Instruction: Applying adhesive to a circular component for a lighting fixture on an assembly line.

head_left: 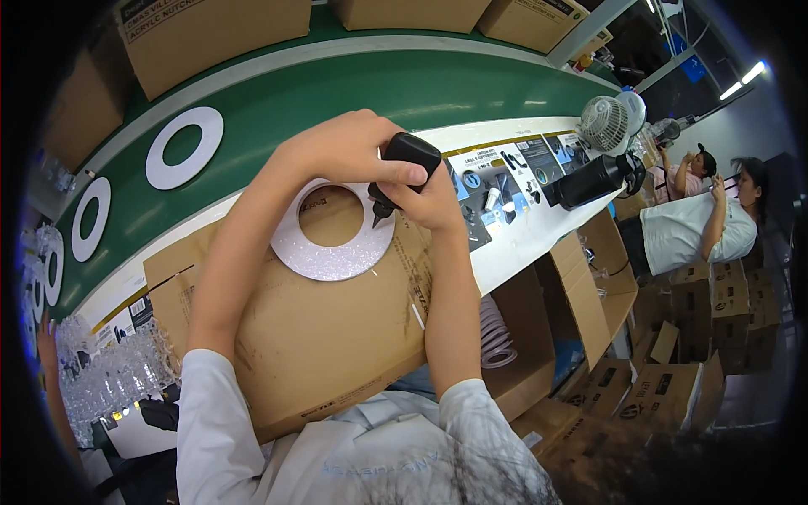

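Note:
A white, glittery flat ring [332, 263] lies on a brown cardboard box [337, 337] in front of me. Both hands are closed around a black squeeze bottle [412, 153] with a narrow pointed nozzle. My left hand [358, 150] reaches over from the left, its thumb across the bottle. From the right, my right hand [436, 200] grips it lower down, some of its fingers hidden. The nozzle points down at the ring's right side; whether its tip touches the surface I cannot tell.
More white rings [185, 148] lie along the green conveyor belt [278, 101] beyond the box. Clear plastic packaging [118, 387] is piled at left. On the right are printed cards [497, 189], a black cylinder [585, 181], a fan [604, 124], open cartons [589, 286] and two people [703, 223].

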Motion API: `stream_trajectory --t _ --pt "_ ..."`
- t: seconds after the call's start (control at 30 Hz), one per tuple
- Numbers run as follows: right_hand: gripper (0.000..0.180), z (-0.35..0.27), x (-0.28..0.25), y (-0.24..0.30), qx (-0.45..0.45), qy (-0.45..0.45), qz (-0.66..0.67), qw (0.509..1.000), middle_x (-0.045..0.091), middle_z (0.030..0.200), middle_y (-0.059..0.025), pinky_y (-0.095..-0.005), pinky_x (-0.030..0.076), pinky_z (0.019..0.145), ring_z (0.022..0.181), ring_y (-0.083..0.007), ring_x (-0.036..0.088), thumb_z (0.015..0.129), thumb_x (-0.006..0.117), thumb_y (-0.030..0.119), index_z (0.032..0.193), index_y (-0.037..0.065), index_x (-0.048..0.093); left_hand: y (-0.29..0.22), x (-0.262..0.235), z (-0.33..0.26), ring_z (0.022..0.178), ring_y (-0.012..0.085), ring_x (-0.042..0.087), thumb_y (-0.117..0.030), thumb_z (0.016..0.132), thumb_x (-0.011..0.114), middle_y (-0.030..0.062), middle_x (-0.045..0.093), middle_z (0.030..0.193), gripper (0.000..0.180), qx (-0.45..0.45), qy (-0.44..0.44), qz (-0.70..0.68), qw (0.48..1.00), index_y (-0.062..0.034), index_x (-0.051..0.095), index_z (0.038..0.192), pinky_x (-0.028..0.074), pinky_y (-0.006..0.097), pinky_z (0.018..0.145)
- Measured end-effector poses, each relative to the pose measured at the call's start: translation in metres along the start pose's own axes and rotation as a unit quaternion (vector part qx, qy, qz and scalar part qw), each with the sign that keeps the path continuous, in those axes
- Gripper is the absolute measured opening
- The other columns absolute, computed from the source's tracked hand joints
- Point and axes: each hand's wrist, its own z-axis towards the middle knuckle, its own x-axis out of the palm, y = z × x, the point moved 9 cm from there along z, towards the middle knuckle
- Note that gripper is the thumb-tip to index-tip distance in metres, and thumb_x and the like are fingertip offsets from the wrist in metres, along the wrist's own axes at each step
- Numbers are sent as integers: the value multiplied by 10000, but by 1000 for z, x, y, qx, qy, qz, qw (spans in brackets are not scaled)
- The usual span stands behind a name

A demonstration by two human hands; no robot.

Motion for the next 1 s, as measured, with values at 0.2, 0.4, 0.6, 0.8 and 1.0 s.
stream_trajectory --t 0.2,0.4,0.6,0.8,1.0 --pt "353 -2 1 -10 62 15 13 998 639 912 -31 -278 520 708 838 -111 620 744 732 97 1060 11 603 -14 -12 1 552 275 532 -495 750 703 138 552 601 514 73 -70 107 989 7 603 700 412 375 531" --pt "344 -1 13 5 33 58 -16 998 657 901 -16 -267 507 701 824 -113 622 703 751 42 1023 32 627 -10 4 2 437 227 394 -406 759 731 89 443 475 499 79 19 27 996 7 528 565 336 346 439" --pt "314 -4 14 5 29 59 -8 998 658 885 -13 -271 500 702 818 -113 616 696 757 35 988 35 639 -11 12 2 425 176 324 -321 781 731 62 396 454 468 131 26 -80 988 0 484 546 292 332 421" --pt "304 -2 15 5 33 62 -15 997 656 878 -14 -269 498 705 814 -112 612 696 750 30 979 31 639 -11 12 2 433 166 325 -289 805 717 60 395 466 452 139 30 -93 985 -2 472 556 287 331 428" --pt "306 -1 15 1 36 64 -6 997 655 888 -20 -271 499 716 825 -119 612 699 747 42 984 25 637 -6 14 3 435 163 332 -278 820 711 56 405 468 441 147 36 -105 983 -1 479 567 289 328 431"
